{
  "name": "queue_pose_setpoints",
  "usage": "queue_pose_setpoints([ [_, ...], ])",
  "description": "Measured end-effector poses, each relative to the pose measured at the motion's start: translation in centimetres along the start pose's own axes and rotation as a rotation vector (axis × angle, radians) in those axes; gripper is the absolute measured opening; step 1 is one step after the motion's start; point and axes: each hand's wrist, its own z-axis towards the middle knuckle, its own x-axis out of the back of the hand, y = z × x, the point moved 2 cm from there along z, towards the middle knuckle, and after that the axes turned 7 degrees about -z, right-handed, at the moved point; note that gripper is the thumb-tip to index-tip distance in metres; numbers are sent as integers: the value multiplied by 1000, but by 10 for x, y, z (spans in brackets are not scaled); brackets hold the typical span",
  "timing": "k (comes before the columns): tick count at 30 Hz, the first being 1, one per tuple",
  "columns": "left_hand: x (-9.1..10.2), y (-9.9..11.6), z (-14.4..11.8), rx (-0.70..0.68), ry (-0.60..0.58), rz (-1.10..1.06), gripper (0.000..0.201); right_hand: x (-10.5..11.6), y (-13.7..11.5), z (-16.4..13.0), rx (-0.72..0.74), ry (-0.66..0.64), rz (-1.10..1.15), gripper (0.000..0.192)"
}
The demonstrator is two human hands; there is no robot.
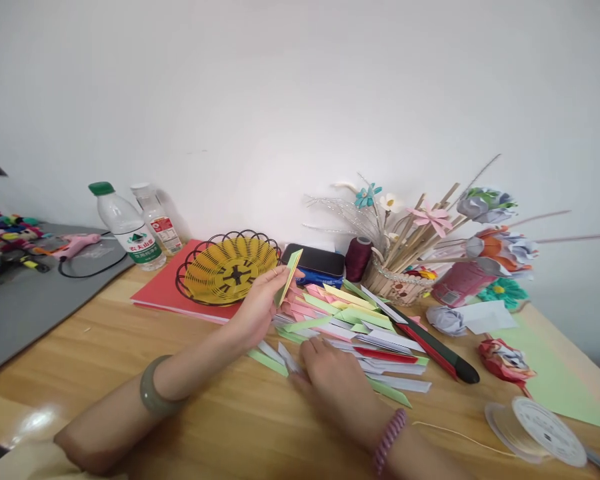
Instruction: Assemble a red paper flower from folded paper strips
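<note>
- The left hand (258, 308) is pinching one folded green paper strip (289, 276) upright, above the pile of strips (350, 327).
- The right hand (336, 380) is lying flat and empty-fingered on the pile on the table (220, 413).
- Judging from this, strips are being sorted; the next pick needs a single strip teased free.

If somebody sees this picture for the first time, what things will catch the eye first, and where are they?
The eye goes first to the pile of folded paper strips in pink, green and white at the middle of the wooden table. The left hand holds one green strip up above the pile, and the right hand rests on the strips near the front. Behind, a yellow basket sits on a red folder, and paper flowers stand at the right.
</note>
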Motion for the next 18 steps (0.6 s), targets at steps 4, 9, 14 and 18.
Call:
queue_pose_setpoints([
  [4, -3, 0, -3, 7, -15, 68, 21, -2, 6, 3, -23, -10, 39, 10],
  [9, -6, 1, -5, 2, -29, 128, 21, -2, 10, 3, -59, -16, 79, 19],
  [14, -6, -1, -5, 64, -51, 211, 21, 0, 9, 2, -51, -35, 117, 12],
  [18, -4, -6, -2, 84, -59, 204, 17, 1, 10, 2, -50, -41, 171, 9],
])
